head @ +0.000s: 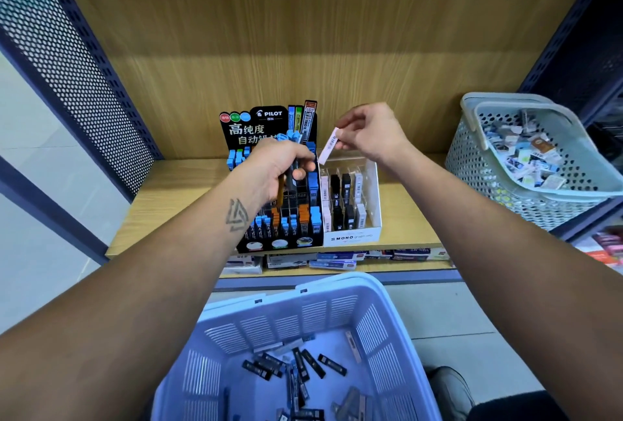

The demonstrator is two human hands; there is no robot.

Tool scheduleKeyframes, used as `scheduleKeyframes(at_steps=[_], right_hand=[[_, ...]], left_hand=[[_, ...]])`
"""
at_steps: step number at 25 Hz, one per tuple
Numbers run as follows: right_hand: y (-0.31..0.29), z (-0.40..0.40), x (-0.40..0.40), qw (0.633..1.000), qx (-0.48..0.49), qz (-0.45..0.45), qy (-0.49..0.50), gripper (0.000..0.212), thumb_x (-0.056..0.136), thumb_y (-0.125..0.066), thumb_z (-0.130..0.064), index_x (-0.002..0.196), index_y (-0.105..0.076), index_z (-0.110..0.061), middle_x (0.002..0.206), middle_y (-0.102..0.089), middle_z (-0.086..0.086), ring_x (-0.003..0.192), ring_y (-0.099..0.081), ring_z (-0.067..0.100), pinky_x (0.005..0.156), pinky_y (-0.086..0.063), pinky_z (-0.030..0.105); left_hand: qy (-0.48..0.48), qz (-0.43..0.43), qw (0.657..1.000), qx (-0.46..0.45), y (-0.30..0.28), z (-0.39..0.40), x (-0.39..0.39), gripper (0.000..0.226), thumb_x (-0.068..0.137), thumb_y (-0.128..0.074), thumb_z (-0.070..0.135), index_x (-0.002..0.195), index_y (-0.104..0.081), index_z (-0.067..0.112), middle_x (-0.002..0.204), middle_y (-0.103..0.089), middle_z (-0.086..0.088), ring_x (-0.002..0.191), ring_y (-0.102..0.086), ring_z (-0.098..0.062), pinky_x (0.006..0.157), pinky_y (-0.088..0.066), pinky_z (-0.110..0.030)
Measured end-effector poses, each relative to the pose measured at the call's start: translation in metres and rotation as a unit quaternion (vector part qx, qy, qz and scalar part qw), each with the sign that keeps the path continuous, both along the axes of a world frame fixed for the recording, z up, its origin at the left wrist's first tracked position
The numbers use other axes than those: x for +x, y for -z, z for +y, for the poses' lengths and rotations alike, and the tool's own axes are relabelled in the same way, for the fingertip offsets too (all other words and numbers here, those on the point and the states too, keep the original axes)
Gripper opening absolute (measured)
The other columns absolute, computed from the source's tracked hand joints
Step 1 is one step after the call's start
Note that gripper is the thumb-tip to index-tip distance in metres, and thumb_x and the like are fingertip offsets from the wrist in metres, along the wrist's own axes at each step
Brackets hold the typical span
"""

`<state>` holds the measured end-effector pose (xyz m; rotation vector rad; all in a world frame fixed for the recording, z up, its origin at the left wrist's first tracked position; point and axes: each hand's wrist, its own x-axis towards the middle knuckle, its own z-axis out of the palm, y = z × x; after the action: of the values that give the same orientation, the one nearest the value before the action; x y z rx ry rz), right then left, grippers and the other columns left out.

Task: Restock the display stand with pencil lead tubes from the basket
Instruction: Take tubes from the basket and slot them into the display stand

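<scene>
At the bottom centre of the frame stands a pale blue slatted plastic basket (337,316), and on its floor lie many loose dark pencil lead tubes (332,364), scattered in all directions. Above it, in the middle of the frame, a light wooden shelf (409,218) carries a black Pilot display stand (269,235) with blue and orange tubes in its rows. Just beside it on the right is a white Mono display box (352,236) with black and white tubes in clear compartments. The left hand (278,172) is over the black stand, and its fingers are curled around a small bundle of tubes, orange and dark. The right hand (372,134) is over the white box and pinches one white flat lead tube (328,150) between thumb and fingers, tilted. At the right edge, a grey-green perforated plastic basket (472,164) holds small mixed packets.
</scene>
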<state>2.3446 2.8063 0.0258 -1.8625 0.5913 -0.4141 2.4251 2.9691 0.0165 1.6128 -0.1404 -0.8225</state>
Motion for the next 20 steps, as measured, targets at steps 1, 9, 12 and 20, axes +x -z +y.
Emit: scheduleKeyframes(at_steps=[1, 9, 12, 20], right_hand=[[-0.001, -0.002, -0.004, 1.0, -0.007, 0.003, 0.002, 0.014, 0.089, -0.069, 0.005, 0.086, -0.065, -0.009, 0.079, -0.072, 0.014, 0.066, -0.072, 0.019, 0.069, -0.062, 0.03], [0.031, -0.017, 0.011, 0.977, -0.203, -0.007, 0.058, 0.01, 0.089, -0.075, -0.012, 0.099, -0.076, -0.013, 0.085, -0.07, -0.005, 0.08, -0.066, 0.01, 0.075, -0.051, 0.017], [0.045, -0.015, 0.032, 0.964, -0.262, 0.026, 0.026, 0.012, 0.091, -0.072, -0.013, 0.102, -0.076, -0.013, 0.097, -0.074, 0.0, 0.091, -0.066, 0.014, 0.085, -0.053, 0.026], [0.07, -0.008, 0.047, 0.954, -0.288, 0.087, -0.01, 0.012, 0.088, -0.074, -0.012, 0.099, -0.077, -0.015, 0.1, -0.075, 0.004, 0.093, -0.07, 0.022, 0.091, -0.056, 0.035]], left_hand=[[0.004, -0.003, 1.0, 0.001, -0.002, -0.002, -0.002, 0.018, 0.087, -0.069, -0.001, 0.103, -0.066, -0.008, 0.073, -0.068, -0.016, 0.039, -0.044, -0.012, 0.034, -0.03, -0.016], [-0.02, 0.014, 0.999, -0.038, 0.011, -0.001, -0.007, 0.034, 0.088, -0.069, -0.001, 0.115, -0.06, -0.019, 0.066, -0.062, -0.014, 0.037, -0.041, -0.013, 0.033, -0.03, -0.018], [-0.018, 0.022, 0.999, -0.036, 0.02, -0.004, -0.005, 0.036, 0.089, -0.068, -0.002, 0.118, -0.058, -0.021, 0.063, -0.061, -0.014, 0.035, -0.04, -0.013, 0.033, -0.028, -0.018], [0.002, 0.034, 0.999, -0.035, 0.032, 0.001, 0.007, 0.042, 0.086, -0.07, 0.003, 0.121, -0.059, -0.018, 0.067, -0.061, -0.013, 0.042, -0.04, -0.015, 0.041, -0.025, -0.021]])
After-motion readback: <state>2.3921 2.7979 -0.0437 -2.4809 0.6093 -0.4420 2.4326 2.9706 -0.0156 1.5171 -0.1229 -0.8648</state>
